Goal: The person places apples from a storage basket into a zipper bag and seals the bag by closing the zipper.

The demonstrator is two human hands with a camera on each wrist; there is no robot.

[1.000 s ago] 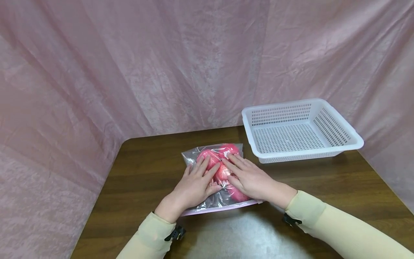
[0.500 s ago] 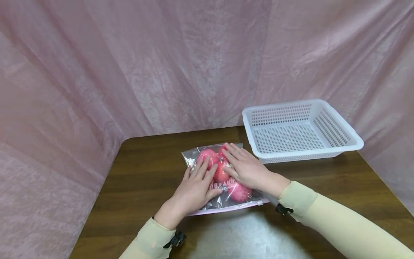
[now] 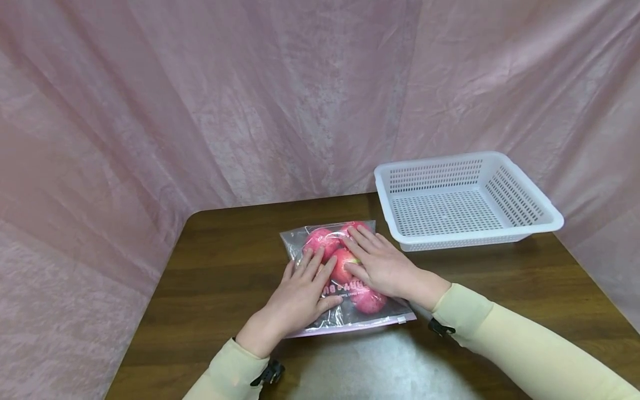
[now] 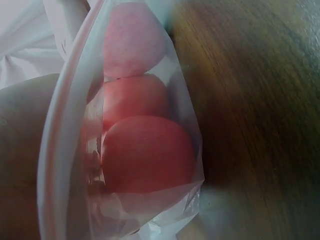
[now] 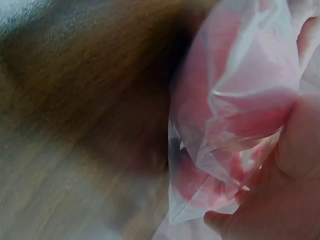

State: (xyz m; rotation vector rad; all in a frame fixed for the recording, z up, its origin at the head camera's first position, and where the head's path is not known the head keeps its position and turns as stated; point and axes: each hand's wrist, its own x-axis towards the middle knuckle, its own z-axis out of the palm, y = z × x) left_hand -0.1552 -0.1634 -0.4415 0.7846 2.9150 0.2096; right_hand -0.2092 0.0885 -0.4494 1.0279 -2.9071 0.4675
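A clear zip bag [image 3: 340, 318] lies flat on the table, its pink slider edge toward me. Inside it are several pinkish-red apples [image 3: 321, 242]. My left hand [image 3: 299, 297] rests on the bag's left part with straight, spread fingers. From the right, my right hand [image 3: 384, 270] lies over the bag and the apples, fingers also straight. The left wrist view looks into the bag's side at stacked-looking apples [image 4: 148, 155] behind the pale zip strip [image 4: 52, 165]. In the right wrist view, the right hand [image 5: 272, 192] touches the film over the apples. The palms' undersides are hidden.
A white perforated plastic basket [image 3: 480, 238] stands at the table's back right, with nothing seen in it. The brown wooden table [image 3: 225, 278] ends at a pink curtain [image 3: 300, 111] behind and at both sides.
My right hand has shifted up across the bag, then slightly back down. More apples, the printed lettering and the slider have come into sight. The left hand has barely moved.
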